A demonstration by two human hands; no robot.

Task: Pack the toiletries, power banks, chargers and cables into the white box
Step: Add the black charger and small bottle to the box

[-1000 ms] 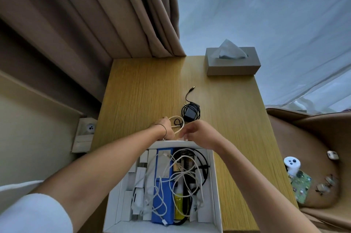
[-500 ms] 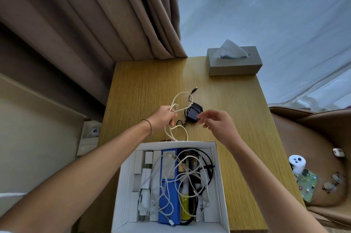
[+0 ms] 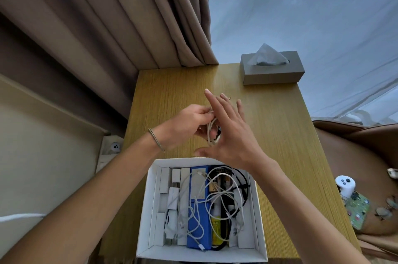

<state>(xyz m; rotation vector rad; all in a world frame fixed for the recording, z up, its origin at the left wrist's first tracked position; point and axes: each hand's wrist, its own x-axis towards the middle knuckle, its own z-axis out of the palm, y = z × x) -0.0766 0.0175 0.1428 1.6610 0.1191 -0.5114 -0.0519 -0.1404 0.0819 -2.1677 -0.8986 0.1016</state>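
Note:
My left hand (image 3: 185,128) pinches a looped white cable (image 3: 212,132) above the wooden table (image 3: 280,134), just beyond the white box (image 3: 150,210). My right hand (image 3: 228,132) is spread with fingers straight, in front of the cable and touching its loops. It hides the black charger that lay on the table; only a plug tip (image 3: 230,98) shows past its fingers. The box holds a blue power bank (image 3: 198,216), white cartons, a yellow tube (image 3: 216,229) and tangled white and black cables.
A grey tissue box (image 3: 272,70) stands at the table's far right corner. Brown curtains (image 3: 107,27) hang behind and to the left. A wall socket (image 3: 114,146) sits left of the table. A brown chair (image 3: 366,177) at right carries a white controller, a phone and glasses.
My left hand lifted the white cable off the table and gathered it into loops. My right hand left the black charger and moved over the cable, fingers spread.

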